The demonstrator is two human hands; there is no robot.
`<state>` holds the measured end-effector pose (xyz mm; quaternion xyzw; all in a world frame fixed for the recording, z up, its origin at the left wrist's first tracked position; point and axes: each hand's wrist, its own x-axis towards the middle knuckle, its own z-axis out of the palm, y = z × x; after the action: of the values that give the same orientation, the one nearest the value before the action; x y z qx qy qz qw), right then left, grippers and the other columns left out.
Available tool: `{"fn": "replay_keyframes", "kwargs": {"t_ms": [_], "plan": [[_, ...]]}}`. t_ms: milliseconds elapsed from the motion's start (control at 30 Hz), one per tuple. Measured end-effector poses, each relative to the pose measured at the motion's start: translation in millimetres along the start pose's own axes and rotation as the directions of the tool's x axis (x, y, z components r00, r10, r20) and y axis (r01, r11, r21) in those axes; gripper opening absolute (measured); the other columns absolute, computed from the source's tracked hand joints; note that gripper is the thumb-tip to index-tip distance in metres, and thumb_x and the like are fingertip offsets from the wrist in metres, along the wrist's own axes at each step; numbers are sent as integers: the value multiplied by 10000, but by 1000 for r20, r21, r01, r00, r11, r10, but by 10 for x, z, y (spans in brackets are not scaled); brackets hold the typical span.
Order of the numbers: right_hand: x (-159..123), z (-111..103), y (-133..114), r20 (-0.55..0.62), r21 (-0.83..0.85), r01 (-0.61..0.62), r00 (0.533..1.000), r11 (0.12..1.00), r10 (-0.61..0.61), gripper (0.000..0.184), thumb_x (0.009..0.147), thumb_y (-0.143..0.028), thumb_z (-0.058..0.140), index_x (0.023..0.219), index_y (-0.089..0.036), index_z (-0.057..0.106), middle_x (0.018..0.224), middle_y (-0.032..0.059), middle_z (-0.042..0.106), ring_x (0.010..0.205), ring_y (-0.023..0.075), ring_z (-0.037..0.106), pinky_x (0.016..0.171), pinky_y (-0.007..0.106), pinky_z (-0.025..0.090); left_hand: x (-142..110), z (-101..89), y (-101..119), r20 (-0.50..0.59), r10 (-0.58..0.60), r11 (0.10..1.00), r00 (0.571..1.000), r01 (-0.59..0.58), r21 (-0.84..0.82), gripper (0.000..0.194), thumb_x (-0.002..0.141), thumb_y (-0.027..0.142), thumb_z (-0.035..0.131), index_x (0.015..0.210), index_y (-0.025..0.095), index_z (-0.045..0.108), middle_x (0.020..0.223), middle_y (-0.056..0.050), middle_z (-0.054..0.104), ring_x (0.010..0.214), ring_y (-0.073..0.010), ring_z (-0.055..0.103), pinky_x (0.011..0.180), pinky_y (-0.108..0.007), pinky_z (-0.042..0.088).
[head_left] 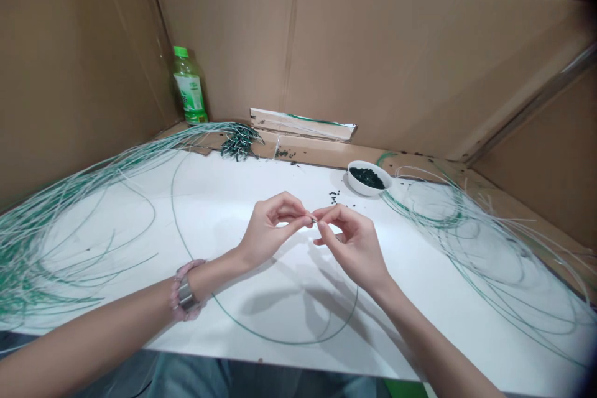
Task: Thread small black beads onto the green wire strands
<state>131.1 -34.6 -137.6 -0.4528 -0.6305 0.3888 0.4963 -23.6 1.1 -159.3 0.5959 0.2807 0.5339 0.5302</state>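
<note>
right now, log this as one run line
left hand pinching thin strand | right hand pinching same strand | white bowl of dark beads

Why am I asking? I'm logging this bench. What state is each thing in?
Left hand: raised, pinching a small pale item.
Right hand: raised, pinching the same item.
Plastic bottle: upright, green cap on.
White bowl: holding dark pieces.
Left wire bunch: spread loosely.
Right wire loops: lying loose.
Stray dark pieces: scattered on the tabletop.

cardboard walls: matt, corrugated | tabletop: smooth white laminate | far-left bottle: glossy plastic | right bowl: glossy white ceramic | wire strands: smooth plastic sheath
</note>
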Motion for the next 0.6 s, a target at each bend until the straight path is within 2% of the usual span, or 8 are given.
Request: {"fn": "replay_keyframes", "kwargs": {"t_ms": [133,367,600], "plan": [[1,-2,0,1,-48,14,1000,999,-14,126,802,-218,570,695,-170,524,852,64,646,766,171,632,527,259,571,12,-19,3,20,47,997,999,-48,55,137,740,204,693,748,147,568,711,-8,668,703,-104,669,682,-189,539],[-2,-14,-4,1,-196,89,996,977,-90,82,799,-198,552,720,-176,542,857,64,661,767,168,634,532,252,573,-7,-77,-3,96,163,948,982,-183,261,81,774,209,650,784,145,601,762,-29,652,727,-117,654,705,-221,561],[-1,-24,1,20,-246,118,993,962,-116,85,815,-208,541,736,-180,548,849,59,663,751,164,633,528,248,570,-11,-107,-20,129,191,911,973,-225,345,81,791,220,629,812,147,600,768,-40,655,733,-127,649,693,-219,559]]}}
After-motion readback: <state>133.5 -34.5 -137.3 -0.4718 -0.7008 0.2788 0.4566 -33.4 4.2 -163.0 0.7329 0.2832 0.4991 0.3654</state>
